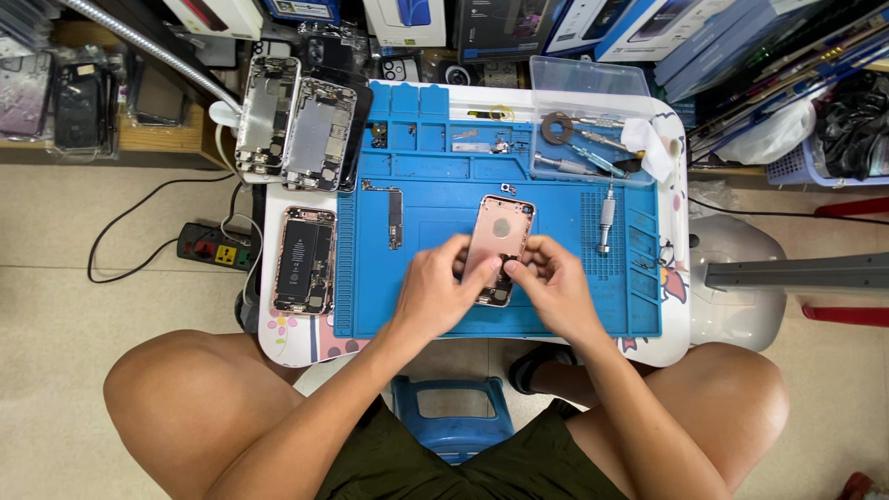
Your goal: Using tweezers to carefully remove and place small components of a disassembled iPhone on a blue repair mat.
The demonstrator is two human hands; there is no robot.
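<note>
A rose-gold phone back housing (498,233) lies face-up in the middle of the blue repair mat (435,185). My left hand (438,292) holds its lower left edge, fingertips resting on the inside. My right hand (553,282) pinches at its lower right corner, where some small part sits; that part is too small to make out. A long narrow logic board (395,216) lies on the mat to the left of the housing. A silver screwdriver (607,218) lies to the right on the mat's ribbed patch.
An opened phone with its black battery showing (303,260) lies on the small table's left edge. Two stripped silver housings (296,125) sit at the back left. A clear tray (593,130) holds tools and a white cloth. A power strip (215,246) is on the floor.
</note>
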